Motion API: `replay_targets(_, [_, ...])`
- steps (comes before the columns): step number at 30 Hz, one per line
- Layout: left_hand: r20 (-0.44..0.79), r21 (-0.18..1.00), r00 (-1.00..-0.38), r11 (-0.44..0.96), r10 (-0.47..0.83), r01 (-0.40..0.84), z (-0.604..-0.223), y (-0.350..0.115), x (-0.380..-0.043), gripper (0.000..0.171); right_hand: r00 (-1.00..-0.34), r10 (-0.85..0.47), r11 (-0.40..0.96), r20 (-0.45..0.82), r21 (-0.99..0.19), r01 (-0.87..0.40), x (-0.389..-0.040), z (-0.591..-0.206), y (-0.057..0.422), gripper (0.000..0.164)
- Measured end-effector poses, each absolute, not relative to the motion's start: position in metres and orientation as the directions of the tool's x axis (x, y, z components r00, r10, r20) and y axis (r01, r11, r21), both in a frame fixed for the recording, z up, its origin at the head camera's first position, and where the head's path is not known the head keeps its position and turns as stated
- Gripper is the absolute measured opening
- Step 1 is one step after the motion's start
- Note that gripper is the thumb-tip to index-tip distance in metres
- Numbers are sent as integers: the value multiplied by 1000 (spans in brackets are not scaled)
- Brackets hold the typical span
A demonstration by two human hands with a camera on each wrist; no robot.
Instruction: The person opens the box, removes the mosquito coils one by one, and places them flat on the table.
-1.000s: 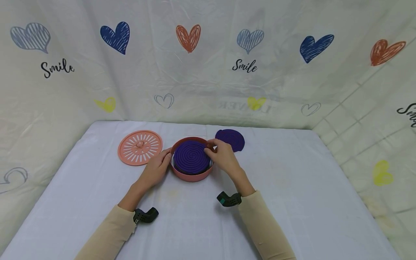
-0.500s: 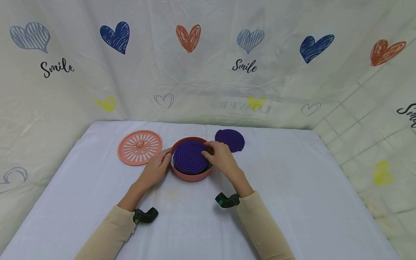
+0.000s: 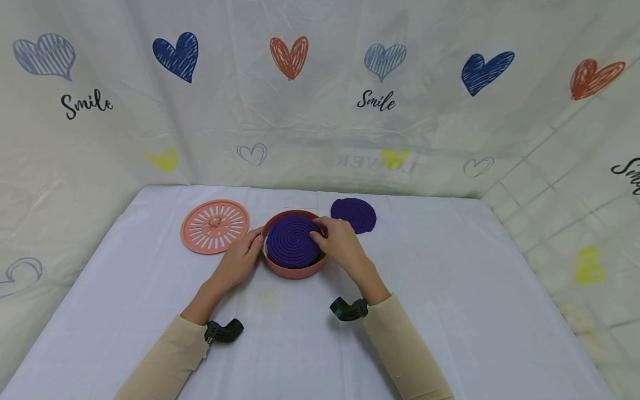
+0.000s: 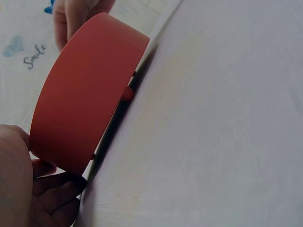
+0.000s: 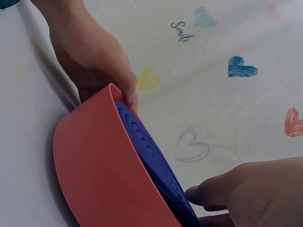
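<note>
A purple mosquito coil (image 3: 294, 241) lies inside a round coral-red mosquito coil holder (image 3: 295, 273), sitting slightly tilted in the right wrist view. My left hand (image 3: 240, 256) grips the holder's left wall, thumb at the rim and fingers around the outside, as the left wrist view also shows. At the right edge of the coil, my right hand (image 3: 345, 243) pinches it between thumb and fingers; the lower fingertips are hidden. Beneath the coil, a dark edge and a bit of the holder's pale inside show.
A coral slotted lid (image 3: 215, 227) lies flat to the left of the holder. Another purple coil (image 3: 357, 215) rests behind my right hand. All stand on a white-covered table (image 3: 460, 289), with a heart-printed curtain (image 3: 320, 111) hanging behind.
My right hand has shifted slightly left, its thumb now further over the coil's edge, and the coil has moved a little left. The left hand and holder stay put.
</note>
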State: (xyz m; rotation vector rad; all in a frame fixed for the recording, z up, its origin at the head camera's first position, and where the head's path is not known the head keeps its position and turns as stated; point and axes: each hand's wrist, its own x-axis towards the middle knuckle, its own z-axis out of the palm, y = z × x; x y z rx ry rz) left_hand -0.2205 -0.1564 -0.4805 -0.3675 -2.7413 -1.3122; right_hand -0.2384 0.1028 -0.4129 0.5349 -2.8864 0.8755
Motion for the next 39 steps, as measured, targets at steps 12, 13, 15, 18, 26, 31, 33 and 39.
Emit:
replay_targets(12, [176, 749, -968, 614, 178, 249, -480, -155, -219, 50, -938, -304, 800, 164, -491, -345, -233, -409, 99, 36])
replay_targets(13, [176, 749, -968, 613, 179, 250, -480, -155, -219, 50, -939, -304, 807, 160, -481, -343, -233, -409, 99, 37])
replay_targets(15, [178, 750, -967, 612, 180, 252, -480, -156, -219, 50, -941, -303, 820, 151, -463, -338, -233, -408, 98, 38])
replay_targets(18, [183, 750, -966, 610, 181, 256, -480, -156, -220, 50, -942, -301, 835, 146, -437, -334, -232, -408, 97, 39])
replay_targets(26, [188, 750, -966, 609, 179, 258, -479, -156, -220, 49, -938, -307, 862, 161, -371, -346, -230, -408, 94, 38])
replay_targets(31, [193, 748, -964, 609, 181, 264, -478, -155, -220, 48, -930, -317, 866, 187, -344, -364, -229, -407, 93, 37])
replay_targets(33, [196, 747, -964, 609, 181, 266, -478, -155, -220, 48, -925, -322, 866, 203, -332, -374, -229, -407, 93, 36])
replay_targets(39, [195, 748, -963, 608, 184, 267, -479, -156, -221, 48, -911, -330, 848, 249, -345, -401, -229, -407, 92, 35])
